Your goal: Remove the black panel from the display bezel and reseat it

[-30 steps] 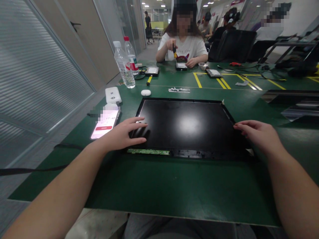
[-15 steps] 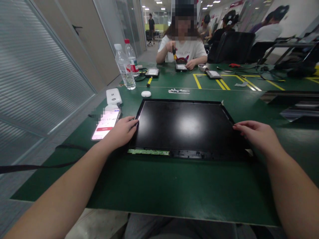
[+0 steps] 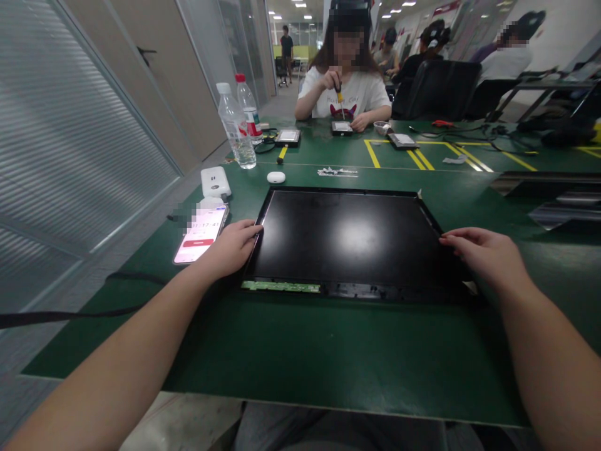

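A black LCD screen panel (image 3: 338,235) in a dark frame lies face up on the green table, with ceiling light reflected on it. Along its near edge on the left runs a narrow green circuit board (image 3: 282,287). My left hand (image 3: 233,246) grips the panel's left edge, fingertips on the frame and thumb along the side. At the opposite side, my right hand (image 3: 486,254) pinches the right edge between thumb and fingers. A phone (image 3: 201,235) with a lit timer screen rests just left of my left hand.
Two water bottles (image 3: 236,128), a white power bank (image 3: 215,182) and an earbud case (image 3: 276,177) stand beyond on the left. Metal strips (image 3: 570,210) lie at right. Across the green table (image 3: 328,357), a co-worker (image 3: 345,88) holds a screwdriver over a hard drive (image 3: 342,128).
My hands and the panel stay practically where they were. The co-worker's screwdriver hand has risen slightly and shifted right, with the shaft now visible above the drive.
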### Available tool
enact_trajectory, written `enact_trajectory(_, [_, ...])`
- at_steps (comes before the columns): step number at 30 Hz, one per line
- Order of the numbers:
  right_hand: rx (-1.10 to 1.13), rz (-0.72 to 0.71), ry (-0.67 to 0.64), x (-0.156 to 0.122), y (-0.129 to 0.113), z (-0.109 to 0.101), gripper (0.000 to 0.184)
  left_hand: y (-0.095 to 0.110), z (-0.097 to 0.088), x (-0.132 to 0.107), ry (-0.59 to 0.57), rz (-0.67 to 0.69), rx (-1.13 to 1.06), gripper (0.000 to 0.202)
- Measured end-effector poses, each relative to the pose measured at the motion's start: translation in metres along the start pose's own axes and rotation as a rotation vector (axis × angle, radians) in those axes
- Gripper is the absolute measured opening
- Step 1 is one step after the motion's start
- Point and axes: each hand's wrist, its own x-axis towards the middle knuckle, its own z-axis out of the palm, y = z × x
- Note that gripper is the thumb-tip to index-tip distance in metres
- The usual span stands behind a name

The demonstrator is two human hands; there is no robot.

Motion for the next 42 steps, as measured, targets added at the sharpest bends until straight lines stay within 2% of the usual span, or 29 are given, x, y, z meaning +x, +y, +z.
enact_trajectory(8, [-0.053, 0.008, 0.012, -0.003, -0.006, -0.001, 0.038, -0.004, 0.0, 0.002, -0.016, 0.018, -0.033, 0.058])
enact_trajectory(17, [-0.085, 0.001, 0.012, -0.007, -0.011, -0.003, 0.033, 0.004, -0.005, 0.0, -0.061, 0.003, -0.032, 0.062])
enact_trajectory(26, [-0.034, -0.006, 0.021, -0.006, -0.01, -0.003, 0.032, 0.001, -0.002, 0.0, 0.026, -0.02, -0.082, 0.06])
enact_trajectory(34, [-0.06, 0.024, 0.004, -0.008, -0.014, -0.004, 0.031, 0.007, -0.005, 0.0, 0.04, 0.032, -0.082, 0.046])
enact_trajectory(42, [-0.067, 0.036, 0.012, -0.007, -0.015, -0.003, 0.031, 0.006, -0.003, -0.001, 0.045, 0.014, -0.04, 0.045])
